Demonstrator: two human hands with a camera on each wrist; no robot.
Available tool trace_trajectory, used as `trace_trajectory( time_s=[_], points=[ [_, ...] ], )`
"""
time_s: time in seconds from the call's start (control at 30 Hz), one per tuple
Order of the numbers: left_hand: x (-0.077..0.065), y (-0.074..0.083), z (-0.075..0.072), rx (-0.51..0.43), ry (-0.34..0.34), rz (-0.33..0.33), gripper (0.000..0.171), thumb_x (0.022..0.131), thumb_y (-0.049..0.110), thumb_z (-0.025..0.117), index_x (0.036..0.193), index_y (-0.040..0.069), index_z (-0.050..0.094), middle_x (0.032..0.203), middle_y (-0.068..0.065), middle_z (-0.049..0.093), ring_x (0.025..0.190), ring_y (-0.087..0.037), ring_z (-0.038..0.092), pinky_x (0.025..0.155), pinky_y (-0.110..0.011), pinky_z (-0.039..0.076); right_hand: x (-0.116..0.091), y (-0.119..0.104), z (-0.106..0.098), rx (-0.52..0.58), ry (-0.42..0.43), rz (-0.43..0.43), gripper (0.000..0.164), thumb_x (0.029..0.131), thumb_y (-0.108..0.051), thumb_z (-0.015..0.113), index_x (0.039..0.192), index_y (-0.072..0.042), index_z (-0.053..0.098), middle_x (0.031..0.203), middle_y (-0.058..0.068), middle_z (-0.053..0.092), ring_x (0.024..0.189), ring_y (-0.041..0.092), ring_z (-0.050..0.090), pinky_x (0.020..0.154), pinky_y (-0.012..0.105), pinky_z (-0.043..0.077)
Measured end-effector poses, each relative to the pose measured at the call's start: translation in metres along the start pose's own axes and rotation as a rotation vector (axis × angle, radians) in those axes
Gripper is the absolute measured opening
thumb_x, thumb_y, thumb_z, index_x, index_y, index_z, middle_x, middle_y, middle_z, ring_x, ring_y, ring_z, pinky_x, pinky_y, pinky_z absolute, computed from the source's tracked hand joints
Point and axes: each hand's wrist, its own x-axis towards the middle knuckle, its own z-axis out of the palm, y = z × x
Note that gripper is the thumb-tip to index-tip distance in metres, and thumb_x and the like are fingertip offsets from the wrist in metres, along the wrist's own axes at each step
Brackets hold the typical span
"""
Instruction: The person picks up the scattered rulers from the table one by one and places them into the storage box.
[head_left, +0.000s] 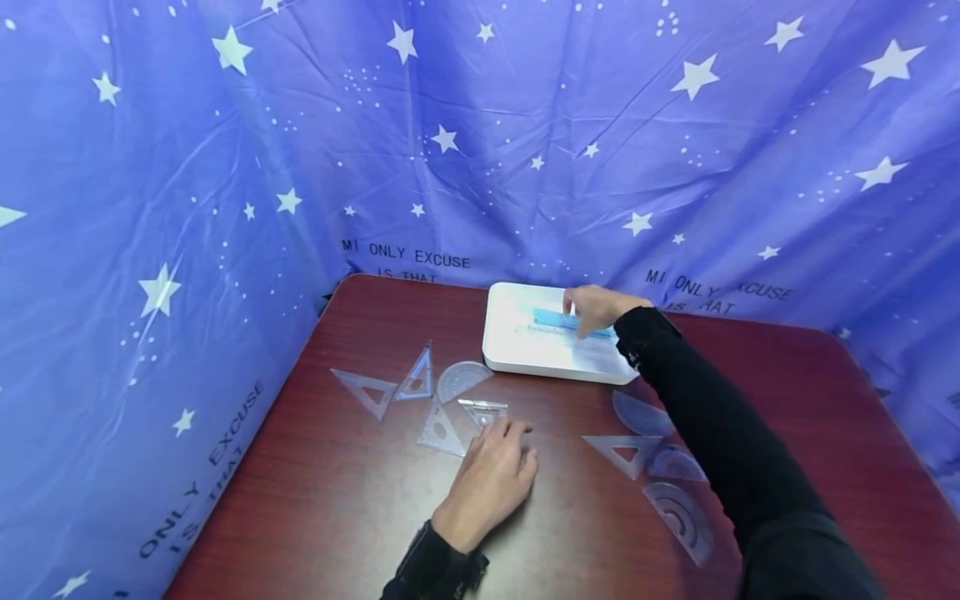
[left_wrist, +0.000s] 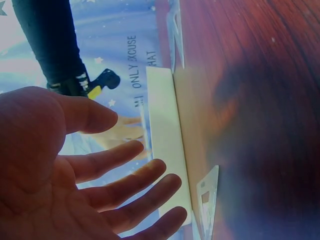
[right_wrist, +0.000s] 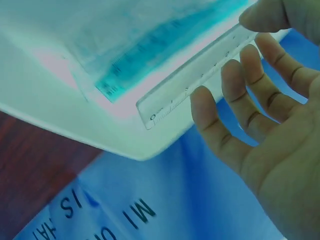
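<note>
My right hand (head_left: 600, 307) reaches over a white tray (head_left: 517, 358) at the back of the table. In the right wrist view, its thumb and fingertips are on opposite long edges of a clear ruler (right_wrist: 175, 90), seemingly pinching it. Beside that ruler, inside the tray, lies a blue translucent ruler (right_wrist: 150, 52). My left hand (head_left: 491, 479) is over the table in front of the tray, fingers relaxed and slightly spread, palm empty in the left wrist view. Just beyond its fingertips sits a clear set square (head_left: 483, 406), partly hidden by the hand.
Left of the tray lie more clear set squares (head_left: 435, 432) and a protractor (head_left: 457, 382). Another set square (head_left: 607, 446) and several protractors (head_left: 701, 533) lie at the right, near my right sleeve. A blue starry curtain (head_left: 525, 125) hangs behind the brown table (head_left: 300, 500).
</note>
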Motion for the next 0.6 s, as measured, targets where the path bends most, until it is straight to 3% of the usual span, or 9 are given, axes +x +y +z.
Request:
trace_trajectory(
  time_s=[0.33,0.6],
  points=[
    [-0.005,-0.004,-0.002,0.008,-0.014,0.008,0.028,0.101,0.018,0.067,0.127,0.008,0.072,0.126,-0.011,0.073,0.119,-0.028,0.068,0.106,-0.05,0.055,0.023,0.01,0.031,0.025,0.016,-0.002,0.046,0.087,-0.01,0.084,0.126,0.0,0.062,0.115,0.015,0.064,0.106,0.03,0.057,0.096,0.045,0.05],
    [-0.004,-0.009,-0.005,0.014,-0.014,-0.002,0.031,0.102,0.019,0.068,0.129,0.006,0.071,0.13,-0.014,0.072,0.122,-0.03,0.068,0.109,-0.051,0.054,0.023,0.008,0.034,0.005,0.062,-0.012,0.046,0.085,-0.004,0.083,0.125,0.002,0.062,0.112,0.018,0.067,0.105,0.031,0.06,0.097,0.047,0.051]
  ],
)
